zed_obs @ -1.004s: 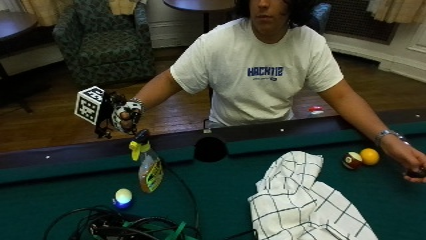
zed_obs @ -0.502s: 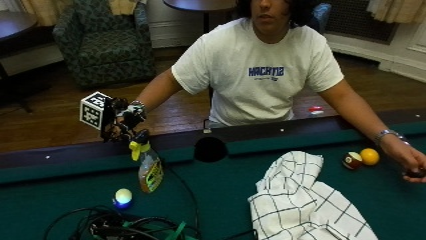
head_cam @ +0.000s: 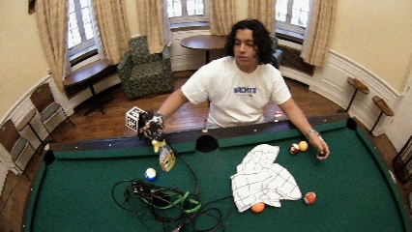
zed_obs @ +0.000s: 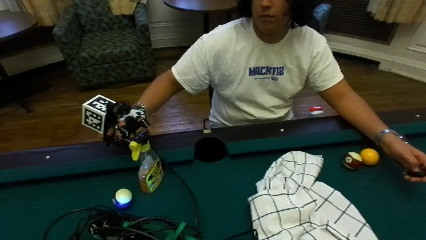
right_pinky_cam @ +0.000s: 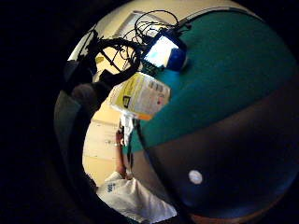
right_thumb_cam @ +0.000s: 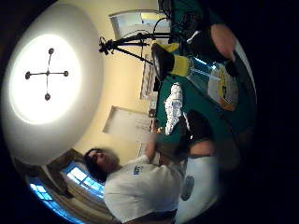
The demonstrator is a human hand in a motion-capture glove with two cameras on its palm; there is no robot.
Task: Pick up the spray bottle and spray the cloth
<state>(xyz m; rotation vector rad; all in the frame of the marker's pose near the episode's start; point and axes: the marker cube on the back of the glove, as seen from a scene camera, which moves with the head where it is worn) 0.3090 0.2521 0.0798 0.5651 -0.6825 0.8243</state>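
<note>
Gloved hand (head_cam: 149,126) gripping spray bottle (head_cam: 165,156), checked cloth (head_cam: 262,177) on pool table (head_cam: 360,193)

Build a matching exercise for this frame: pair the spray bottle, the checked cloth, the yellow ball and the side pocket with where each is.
Things:
1. spray bottle
2. checked cloth
3. yellow ball
4. side pocket

Places:
A. cut into the rail in front of the person's chest
B. beside a striped ball, near the bare hand
C. crumpled on the green felt, untouched
D. hanging by its yellow top from the gloved right hand, base near the felt

Pairs: 1-D, 2-C, 3-B, 4-A
</note>
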